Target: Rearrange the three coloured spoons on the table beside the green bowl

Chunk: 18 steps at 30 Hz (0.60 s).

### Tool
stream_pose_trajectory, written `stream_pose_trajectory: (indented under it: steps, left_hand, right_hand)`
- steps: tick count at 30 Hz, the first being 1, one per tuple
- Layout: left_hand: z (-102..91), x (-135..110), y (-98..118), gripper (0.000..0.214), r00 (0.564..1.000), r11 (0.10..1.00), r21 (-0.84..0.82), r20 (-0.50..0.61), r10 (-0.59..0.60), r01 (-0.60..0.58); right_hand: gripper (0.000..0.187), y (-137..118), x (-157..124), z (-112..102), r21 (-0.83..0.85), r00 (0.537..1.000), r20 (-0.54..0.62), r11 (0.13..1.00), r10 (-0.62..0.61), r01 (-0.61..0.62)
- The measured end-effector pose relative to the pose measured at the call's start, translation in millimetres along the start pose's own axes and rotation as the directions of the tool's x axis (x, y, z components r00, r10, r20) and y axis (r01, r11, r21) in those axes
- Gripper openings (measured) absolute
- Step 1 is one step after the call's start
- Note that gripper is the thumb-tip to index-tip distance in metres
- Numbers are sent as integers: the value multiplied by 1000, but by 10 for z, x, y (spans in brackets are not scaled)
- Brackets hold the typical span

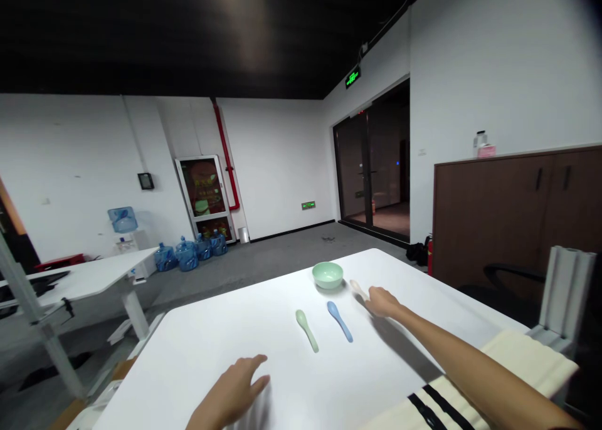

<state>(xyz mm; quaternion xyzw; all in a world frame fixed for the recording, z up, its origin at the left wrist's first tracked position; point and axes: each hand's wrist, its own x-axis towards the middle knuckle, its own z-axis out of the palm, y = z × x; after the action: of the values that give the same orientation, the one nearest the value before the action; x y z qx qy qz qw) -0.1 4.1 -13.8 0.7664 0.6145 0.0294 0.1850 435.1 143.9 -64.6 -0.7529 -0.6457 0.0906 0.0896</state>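
While the right hand [382, 301] grips 1 cream spoon [356, 288], the left hand [235, 385] is spread; the upper green sign [352, 77] is illegible.

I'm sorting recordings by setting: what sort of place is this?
Probably an office or similar workplace: a lit green sign hangs above glass double doors, and large blue water jugs stand on the floor.

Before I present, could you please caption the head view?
Right hand holding a pale spoon near a green bowl.
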Motion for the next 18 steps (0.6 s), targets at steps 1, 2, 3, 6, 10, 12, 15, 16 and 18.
stream_pose_trajectory:
  steps: [1,2,3,6,10,12,15,16,18]
  left_hand:
    - [-2,1,2,59,1000,1000,2,2,-2,2]
    - [-5,3,9,59,1000,1000,6,3,-4,4]
    - [-8,3,20,59,1000,1000,11,8,-5,5]
    - [-18,-2,59,58,1000,1000,24,24,-8,7]
    - [-21,-21,67,56,1000,1000,28,22,-12,11]
    - [-19,-25,47,56,1000,999,31,14,-13,12]
    - [-13,-14,17,57,1000,1000,26,8,-17,16]
    - [-12,-8,13,57,1000,1000,21,7,-20,20]
    - [-12,4,15,58,1000,1000,15,11,-27,27]
  right_hand:
    - [29,-31,26,-65,26,999,-37,1000,-1,2]
    - [30,-71,56,-130,49,997,-75,999,-1,5]
    - [30,-119,89,-192,71,994,-112,997,-3,11]
    - [31,-300,207,-331,119,981,-196,993,-1,25]
    - [31,-552,382,-353,145,973,-232,989,8,26]
    - [31,-656,468,-300,141,971,-238,990,7,28]
    - [33,-777,593,-190,116,971,-238,993,-4,33]
    - [34,-809,633,-155,108,972,-233,994,-9,35]
    - [34,-860,709,-91,96,974,-225,995,-16,39]
